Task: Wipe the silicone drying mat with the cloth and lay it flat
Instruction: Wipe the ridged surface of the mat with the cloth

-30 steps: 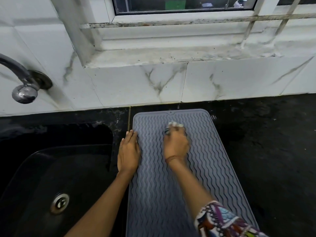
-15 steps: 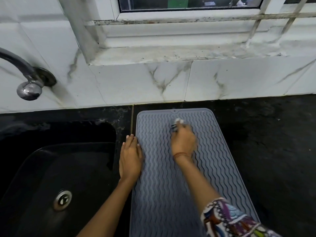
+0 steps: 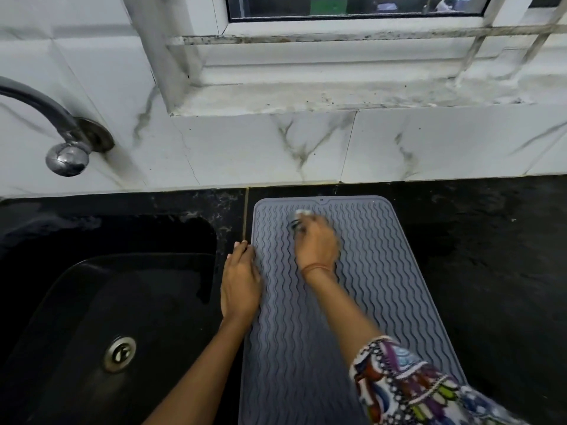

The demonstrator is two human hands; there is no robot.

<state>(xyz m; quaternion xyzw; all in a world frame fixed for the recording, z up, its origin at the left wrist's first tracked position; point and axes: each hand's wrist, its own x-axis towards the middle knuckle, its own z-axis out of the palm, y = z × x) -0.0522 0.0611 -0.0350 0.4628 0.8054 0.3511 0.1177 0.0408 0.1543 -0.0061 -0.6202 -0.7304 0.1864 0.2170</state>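
Since a second ago the right hand point(image 3: 317, 245) has worked a little farther up the silicone drying mat point(image 3: 383, 286), toward its far edge, while the left hand point(image 3: 241, 282) has kept its place at the mat's left border.

The mat is grey with wavy ridges. It lies flat on the black countertop point(image 3: 491, 256), just right of the sink point(image 3: 107, 302). Its far short edge is near the wall and its near end runs out of view under the arms.

The right hand's fingers are curled down over the cloth point(image 3: 302, 216), a small pale wad pressed to the mat near the far edge. Motion blur smears both, so the cloth looks bunched up, but its exact shape cannot be made out. A thin orange band point(image 3: 316, 268) circles that wrist, and a patterned sleeve point(image 3: 408, 391) covers the upper forearm.

The left hand lies flat, fingers straight and pressed together, pointing at the wall. It rests along the mat's left edge, partly on the mat's rim and partly on the strip of counter between mat and sink.

A metal drain point(image 3: 119, 354) sits in the bottom of the dark sink. A tap point(image 3: 66, 157) juts from the white marbled wall tiles point(image 3: 245, 142) at far left. Above the tiles runs a grimy window sill point(image 3: 306, 96) below a window point(image 3: 352, 6).
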